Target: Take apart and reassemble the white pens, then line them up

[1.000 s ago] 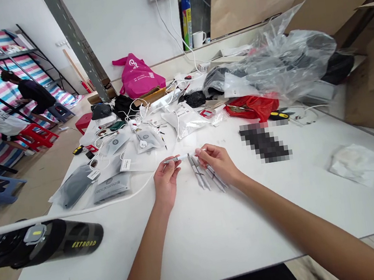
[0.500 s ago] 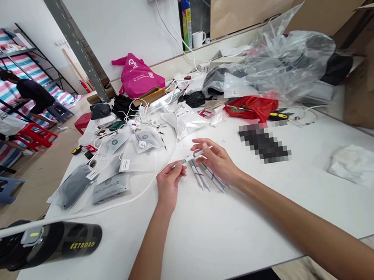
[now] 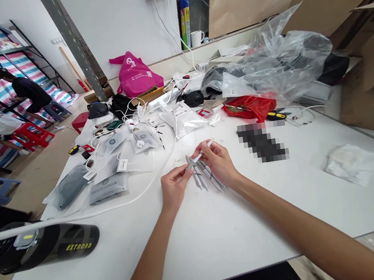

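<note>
A white and grey pen is held above the table between my two hands, its right end tilted up. My left hand pinches the grey end with thumb and fingertips. My right hand is closed on the white end, thumb against the fingers. Just below, several similar pens lie side by side on the white table, partly covered by my right hand.
A black bottle lies at the left, with a white cable across it. Plastic-wrapped packages, a red bag and clear plastic crowd the back. Crumpled white tissue lies right. Two people sit far left.
My left hand has moved right, closer to my right hand. The pen between them has tilted more, its right end now higher. My right fingers have closed in around it.
</note>
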`<state>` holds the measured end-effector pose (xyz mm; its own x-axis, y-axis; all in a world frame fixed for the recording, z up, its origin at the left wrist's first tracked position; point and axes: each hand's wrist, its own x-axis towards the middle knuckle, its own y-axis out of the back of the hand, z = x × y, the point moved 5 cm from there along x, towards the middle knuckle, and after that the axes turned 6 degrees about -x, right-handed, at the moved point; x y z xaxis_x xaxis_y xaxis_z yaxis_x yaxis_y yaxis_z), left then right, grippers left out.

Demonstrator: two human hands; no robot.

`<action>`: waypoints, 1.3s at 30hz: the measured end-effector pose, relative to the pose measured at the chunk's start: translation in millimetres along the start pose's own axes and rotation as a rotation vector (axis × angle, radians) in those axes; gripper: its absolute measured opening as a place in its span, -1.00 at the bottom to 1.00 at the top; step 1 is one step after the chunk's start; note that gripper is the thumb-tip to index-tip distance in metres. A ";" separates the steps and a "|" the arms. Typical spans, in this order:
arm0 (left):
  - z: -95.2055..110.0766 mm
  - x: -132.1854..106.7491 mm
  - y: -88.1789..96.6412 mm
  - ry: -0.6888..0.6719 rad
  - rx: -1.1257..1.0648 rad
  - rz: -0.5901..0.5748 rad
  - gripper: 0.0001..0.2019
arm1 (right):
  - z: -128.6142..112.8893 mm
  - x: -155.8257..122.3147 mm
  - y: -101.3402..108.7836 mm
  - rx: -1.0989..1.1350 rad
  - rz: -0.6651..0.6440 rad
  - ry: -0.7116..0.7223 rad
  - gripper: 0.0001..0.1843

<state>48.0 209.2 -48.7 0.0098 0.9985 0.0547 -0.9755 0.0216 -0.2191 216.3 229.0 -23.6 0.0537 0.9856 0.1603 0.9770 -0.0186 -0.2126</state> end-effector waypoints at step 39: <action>1.9 8.2 6.8 0.047 -0.136 -0.039 -0.46 | -21.7 6.7 20.7 0.891 0.028 -0.120 -0.62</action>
<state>41.0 217.5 -47.8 0.0607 0.9980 0.0204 -0.9355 0.0640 -0.3474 241.4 231.6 -6.0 0.0045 0.9986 0.0521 0.4503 0.0445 -0.8918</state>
